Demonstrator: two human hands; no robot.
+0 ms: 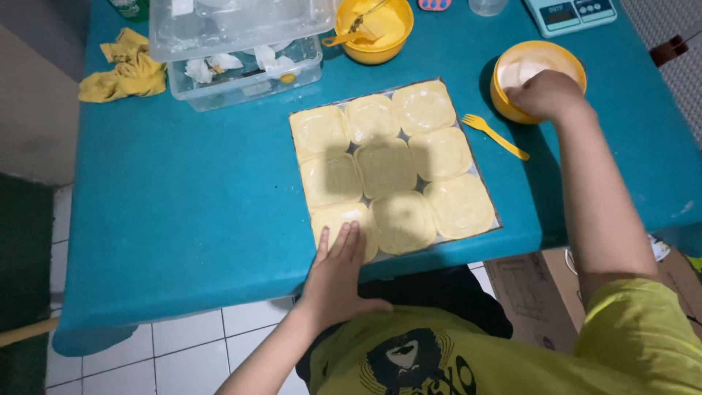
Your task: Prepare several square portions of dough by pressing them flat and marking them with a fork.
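Dough sheet (344, 219) under left fingers (349, 245) (lying flat).

I see open blue table (183, 212) left of the dough sheet (395, 168). Far off, a plastic box (241, 44) and yellow bowl (373, 29) block the way; a fork (493, 135) lies right, beside another bowl (537, 66).

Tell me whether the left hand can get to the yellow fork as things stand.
Probably yes. The left hand rests flat on the near-left dough square, and the yellow fork lies bare on the teal table beyond the sheet's far right corner. Nothing covers it, but the reach crosses the dough.
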